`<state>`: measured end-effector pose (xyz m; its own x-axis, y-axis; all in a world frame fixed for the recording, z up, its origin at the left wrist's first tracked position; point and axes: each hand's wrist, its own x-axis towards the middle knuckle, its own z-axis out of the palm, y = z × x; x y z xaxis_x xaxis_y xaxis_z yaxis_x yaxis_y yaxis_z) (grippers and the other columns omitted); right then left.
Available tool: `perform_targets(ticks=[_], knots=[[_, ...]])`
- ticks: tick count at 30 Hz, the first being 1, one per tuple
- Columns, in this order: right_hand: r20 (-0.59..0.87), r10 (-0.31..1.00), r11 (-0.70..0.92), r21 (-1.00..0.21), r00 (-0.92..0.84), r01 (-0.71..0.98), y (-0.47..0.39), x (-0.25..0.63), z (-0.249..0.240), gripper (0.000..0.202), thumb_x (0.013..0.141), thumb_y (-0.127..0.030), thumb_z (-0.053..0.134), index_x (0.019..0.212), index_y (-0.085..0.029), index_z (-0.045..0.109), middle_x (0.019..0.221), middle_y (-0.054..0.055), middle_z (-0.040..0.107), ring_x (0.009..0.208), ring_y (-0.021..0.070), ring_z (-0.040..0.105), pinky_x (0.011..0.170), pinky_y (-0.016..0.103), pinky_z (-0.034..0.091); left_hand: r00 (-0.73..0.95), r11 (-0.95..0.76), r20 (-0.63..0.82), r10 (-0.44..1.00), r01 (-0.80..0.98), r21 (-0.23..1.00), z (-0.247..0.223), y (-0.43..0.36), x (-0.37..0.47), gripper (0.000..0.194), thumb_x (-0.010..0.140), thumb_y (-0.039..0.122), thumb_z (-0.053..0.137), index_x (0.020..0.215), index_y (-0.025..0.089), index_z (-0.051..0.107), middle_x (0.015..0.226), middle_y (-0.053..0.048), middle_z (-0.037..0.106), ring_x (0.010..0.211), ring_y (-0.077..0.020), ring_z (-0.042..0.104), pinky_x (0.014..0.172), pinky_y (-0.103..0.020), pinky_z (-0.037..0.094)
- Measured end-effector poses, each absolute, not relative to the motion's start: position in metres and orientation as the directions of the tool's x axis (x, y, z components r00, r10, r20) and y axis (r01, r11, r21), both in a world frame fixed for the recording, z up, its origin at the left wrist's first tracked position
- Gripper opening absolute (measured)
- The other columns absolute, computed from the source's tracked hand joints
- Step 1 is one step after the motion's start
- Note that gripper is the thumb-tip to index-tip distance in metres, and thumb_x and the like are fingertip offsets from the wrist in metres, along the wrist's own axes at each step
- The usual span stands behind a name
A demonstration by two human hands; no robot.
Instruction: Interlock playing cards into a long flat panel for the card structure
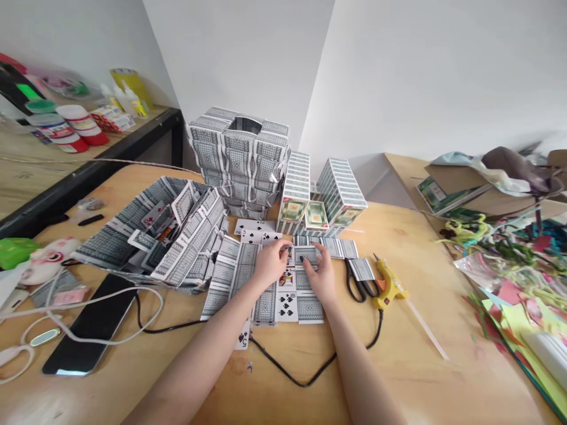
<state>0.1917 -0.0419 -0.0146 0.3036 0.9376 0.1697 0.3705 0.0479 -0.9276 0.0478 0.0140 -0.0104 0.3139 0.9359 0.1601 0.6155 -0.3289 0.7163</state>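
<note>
My left hand (271,261) rests at the upper left of a flat panel of playing cards, its thumb and fingertips pinched together over a face card; whether anything is between them is hidden. My right hand (319,273) lies spread on the face-down cards at the panel's upper right, thumb and fingers apart. Below the hands, a ten of spades (286,307) lies face up beside a face-down card (310,309). To the left are longer face-down card strips (243,271). Behind my left hand lie loose spade cards (254,226).
A yellow glue gun (390,285) and black scissors (361,288) lie right of the cards. The gun's black cord (305,383) loops in front. Behind stand a tall card structure (239,159) and card boxes (341,189). An open card container (155,230) and phone (91,327) are left.
</note>
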Motion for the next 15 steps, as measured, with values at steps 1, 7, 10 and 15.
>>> perform_targets(ticks=[1, 7, 10, 15], knots=[[0.162, 0.941, 0.047, -0.932, 0.297, 0.359, -0.0413, 0.1921, -0.0157, 0.039, 0.076, -0.029, 0.054, 0.113, -0.022, 0.044, 0.09, 0.004, 0.061, 0.075, 0.0167, 0.06, 0.065, 0.029, 0.05, 0.317, -0.329, 0.158, 0.935, 0.614, 0.717, -0.0104, 0.0141, 0.0477, 0.022, 0.081, 0.018, 0.046, 0.099, 0.023, 0.058, 0.09, -0.001, 0.066, 0.079, -0.0162, 0.062, 0.069, -0.026, 0.047], [0.119, 0.954, 0.025, -0.946, 0.275, 0.324, -0.0389, 0.1938, -0.0195, 0.04, 0.077, -0.028, 0.054, 0.114, -0.023, 0.041, 0.091, 0.005, 0.06, 0.078, 0.0178, 0.06, 0.07, 0.032, 0.05, 0.327, -0.326, 0.145, 0.934, 0.61, 0.722, -0.0118, 0.0151, 0.0481, 0.024, 0.081, 0.017, 0.047, 0.1, 0.024, 0.059, 0.09, -0.001, 0.067, 0.076, -0.0159, 0.063, 0.067, -0.026, 0.047], [0.127, 0.956, 0.036, -0.945, 0.264, 0.324, -0.0374, 0.1939, -0.0202, 0.039, 0.077, -0.028, 0.054, 0.113, -0.023, 0.041, 0.095, 0.005, 0.059, 0.08, 0.0178, 0.059, 0.071, 0.032, 0.049, 0.326, -0.32, 0.136, 0.935, 0.617, 0.719, -0.0115, 0.0152, 0.0482, 0.024, 0.081, 0.018, 0.047, 0.101, 0.024, 0.059, 0.09, -0.001, 0.067, 0.076, -0.0162, 0.063, 0.066, -0.025, 0.046], [0.148, 0.956, 0.056, -0.94, 0.254, 0.335, -0.0347, 0.1935, -0.02, 0.039, 0.077, -0.028, 0.053, 0.113, -0.022, 0.04, 0.097, 0.006, 0.057, 0.081, 0.0178, 0.059, 0.074, 0.033, 0.048, 0.328, -0.311, 0.12, 0.937, 0.627, 0.714, -0.0096, 0.0152, 0.0475, 0.023, 0.081, 0.018, 0.048, 0.099, 0.023, 0.06, 0.089, -0.002, 0.067, 0.077, -0.0169, 0.063, 0.067, -0.026, 0.047]])
